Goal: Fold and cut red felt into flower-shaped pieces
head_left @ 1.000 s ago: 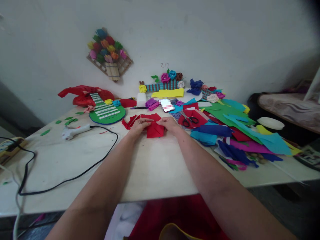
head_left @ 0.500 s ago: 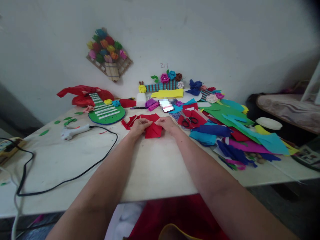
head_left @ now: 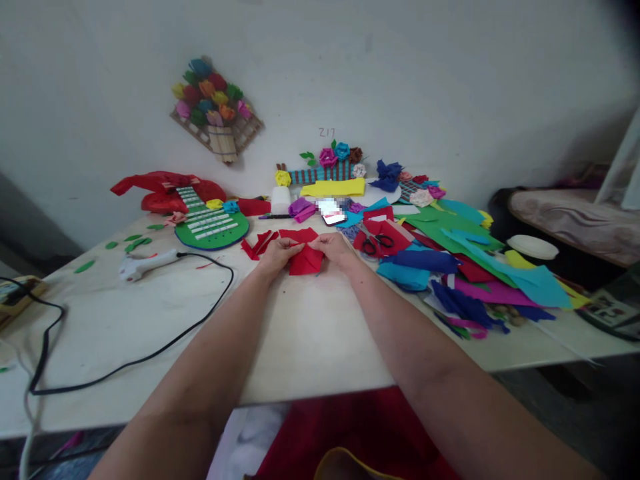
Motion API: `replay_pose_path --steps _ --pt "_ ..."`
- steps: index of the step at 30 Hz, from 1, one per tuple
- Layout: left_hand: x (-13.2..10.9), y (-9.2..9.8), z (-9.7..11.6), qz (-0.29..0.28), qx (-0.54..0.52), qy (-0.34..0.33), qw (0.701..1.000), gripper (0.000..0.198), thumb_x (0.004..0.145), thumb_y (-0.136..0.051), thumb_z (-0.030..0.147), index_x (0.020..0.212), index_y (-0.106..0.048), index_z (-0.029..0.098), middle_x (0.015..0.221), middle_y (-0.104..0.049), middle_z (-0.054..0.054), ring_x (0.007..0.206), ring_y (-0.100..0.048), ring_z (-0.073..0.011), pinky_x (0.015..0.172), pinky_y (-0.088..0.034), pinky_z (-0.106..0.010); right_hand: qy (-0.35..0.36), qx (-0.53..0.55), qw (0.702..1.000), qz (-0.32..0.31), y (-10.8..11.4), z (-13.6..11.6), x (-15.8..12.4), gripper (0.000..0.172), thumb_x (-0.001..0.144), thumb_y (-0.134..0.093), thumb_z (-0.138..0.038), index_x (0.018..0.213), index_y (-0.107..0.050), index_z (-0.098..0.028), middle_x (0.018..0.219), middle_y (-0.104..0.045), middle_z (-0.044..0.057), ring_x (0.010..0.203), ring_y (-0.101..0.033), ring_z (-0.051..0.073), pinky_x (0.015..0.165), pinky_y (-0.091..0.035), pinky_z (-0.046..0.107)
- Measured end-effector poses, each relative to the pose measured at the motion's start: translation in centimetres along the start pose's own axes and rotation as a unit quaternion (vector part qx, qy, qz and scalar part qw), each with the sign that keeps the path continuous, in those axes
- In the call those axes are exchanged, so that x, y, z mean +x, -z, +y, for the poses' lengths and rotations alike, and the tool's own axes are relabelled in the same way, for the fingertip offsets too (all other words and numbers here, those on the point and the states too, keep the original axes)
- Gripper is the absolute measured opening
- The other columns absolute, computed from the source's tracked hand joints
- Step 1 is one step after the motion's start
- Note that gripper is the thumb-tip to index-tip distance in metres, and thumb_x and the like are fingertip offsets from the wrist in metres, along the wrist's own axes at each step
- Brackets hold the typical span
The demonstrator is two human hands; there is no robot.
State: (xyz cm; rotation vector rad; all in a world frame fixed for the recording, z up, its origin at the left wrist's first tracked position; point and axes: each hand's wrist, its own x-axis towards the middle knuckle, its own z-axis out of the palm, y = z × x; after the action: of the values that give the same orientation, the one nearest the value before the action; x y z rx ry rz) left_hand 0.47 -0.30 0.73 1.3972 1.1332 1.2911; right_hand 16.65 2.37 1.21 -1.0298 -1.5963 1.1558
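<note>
A piece of red crepe paper (head_left: 305, 261) is pinched between my two hands above the middle of the table. My left hand (head_left: 278, 256) closes on its left part, thumb and fingertips together. On its right side, my right hand (head_left: 334, 248) grips it the same way, and the fingertips of both hands almost meet. The paper looks creased, with its lower edge hanging free. Folded red paper strips (head_left: 259, 245) lie just left of my left hand. To the right, black-handled scissors (head_left: 376, 244) rest on more red paper.
A white glue gun (head_left: 145, 265) with a black cord (head_left: 165, 347) lies on the left. Behind it is a green paper guitar (head_left: 213, 230). A phone (head_left: 332, 212) stands beyond my hands. Coloured paper sheets (head_left: 480, 253) are heaped on the right. A paper bouquet (head_left: 216, 107) hangs on the wall.
Both hands keep their pinch on the red crepe paper, with barely any finger movement. The whole view has shifted very slightly.
</note>
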Motion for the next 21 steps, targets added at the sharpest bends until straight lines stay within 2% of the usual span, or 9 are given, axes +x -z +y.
replay_pose_path --steps 6,12,15,18,21 --pt "0.3 -0.4 -0.3 -0.033 -0.059 0.017 0.998 0.04 0.049 -0.08 0.034 0.081 -0.068 0.013 0.079 -0.068 -0.007 0.07 -0.061 -0.0159 0.066 -0.046 -0.028 -0.008 -0.022 1.0 0.013 0.1 0.1 0.1 0.017 0.066 -0.062 -0.03 0.065 -0.065 -0.013 0.048 -0.052 -0.003 0.044 -0.041 0.007 0.042 -0.03 0.021" --pt "1.2 -0.3 -1.4 -0.016 -0.103 0.04 0.994 0.049 0.038 -0.084 0.028 0.081 -0.067 0.012 0.072 -0.068 -0.005 0.067 -0.062 -0.0172 0.071 -0.048 -0.033 -0.013 -0.001 1.0 0.021 -0.1 0.0 0.0 0.018 0.068 -0.064 -0.032 0.067 -0.065 -0.014 0.047 -0.054 -0.001 0.042 -0.045 0.009 0.042 -0.034 0.022" --pt "1.4 -0.1 -1.6 -0.002 -0.091 0.028 0.995 0.053 0.038 -0.083 0.028 0.086 -0.067 0.013 0.074 -0.068 -0.005 0.069 -0.063 -0.0185 0.071 -0.049 -0.034 -0.025 0.037 0.999 0.015 0.0 0.4 0.4 0.032 0.07 -0.062 -0.046 0.072 -0.065 -0.014 0.047 -0.055 -0.001 0.041 -0.046 0.01 0.041 -0.036 0.023" --pt "1.4 -0.1 -1.6 0.011 -0.076 0.023 0.997 0.054 0.038 -0.083 0.028 0.088 -0.066 0.013 0.075 -0.069 -0.005 0.069 -0.063 -0.0192 0.072 -0.049 -0.035 -0.065 0.089 0.994 0.001 0.4 0.9 0.8 0.049 0.075 -0.048 -0.061 0.081 -0.065 -0.015 0.046 -0.054 0.0 0.04 -0.049 0.012 0.042 -0.038 0.025" --pt "1.3 0.0 -1.6 0.01 -0.061 0.02 0.998 0.053 0.04 -0.083 0.028 0.088 -0.066 0.013 0.076 -0.069 -0.006 0.069 -0.063 -0.0193 0.073 -0.049 -0.035 -0.085 0.1 0.991 -0.002 0.6 1.0 0.8 0.046 0.073 -0.052 -0.06 0.071 -0.061 -0.015 0.045 -0.054 0.001 0.039 -0.049 0.011 0.04 -0.038 0.024"
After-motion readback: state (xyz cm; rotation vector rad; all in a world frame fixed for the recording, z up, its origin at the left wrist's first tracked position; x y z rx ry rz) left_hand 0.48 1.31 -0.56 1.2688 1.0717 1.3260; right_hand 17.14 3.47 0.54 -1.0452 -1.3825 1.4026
